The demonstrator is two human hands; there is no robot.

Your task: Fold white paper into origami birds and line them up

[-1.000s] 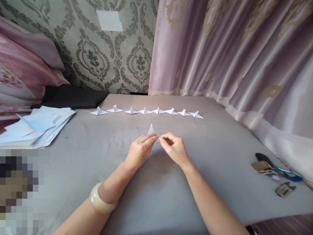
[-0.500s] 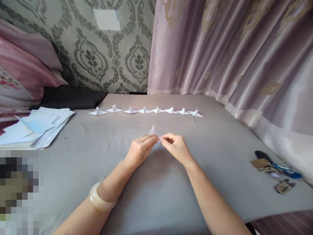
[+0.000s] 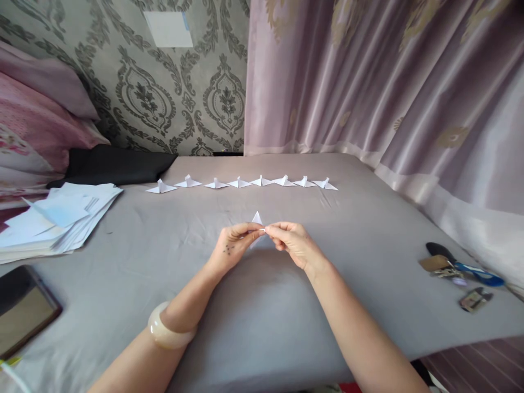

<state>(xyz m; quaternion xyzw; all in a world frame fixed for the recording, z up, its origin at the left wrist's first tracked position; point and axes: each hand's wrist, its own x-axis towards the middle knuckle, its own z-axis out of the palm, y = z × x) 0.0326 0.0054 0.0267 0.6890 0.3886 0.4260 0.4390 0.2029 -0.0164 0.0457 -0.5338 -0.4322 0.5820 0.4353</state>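
Observation:
Between my hands is a small folded white paper piece [image 3: 257,218], with one pointed tip showing above the fingers and another bit below. My left hand [image 3: 237,240] pinches it from the left, thumb and fingers together. From the right, my right hand [image 3: 292,240] pinches its edge with thumb and forefinger, the fingertips of both hands almost touching. Much of the paper is hidden behind the fingers. Beyond the hands, several folded white paper birds [image 3: 239,183] stand in a row across the grey cloth surface [image 3: 196,218].
At the left lie a stack of papers [image 3: 61,218], a dark folded cloth [image 3: 118,165] and a dark flat device [image 3: 27,308]. Keys [image 3: 448,271] with a blue item [image 3: 478,274] and a small metal object [image 3: 475,299] rest at the right. Curtains [image 3: 327,98] hang behind.
My left hand has turned so its thumb shows in front, and the folded paper has tilted, showing more of itself. The view has shifted slightly. The row of birds stays as it was.

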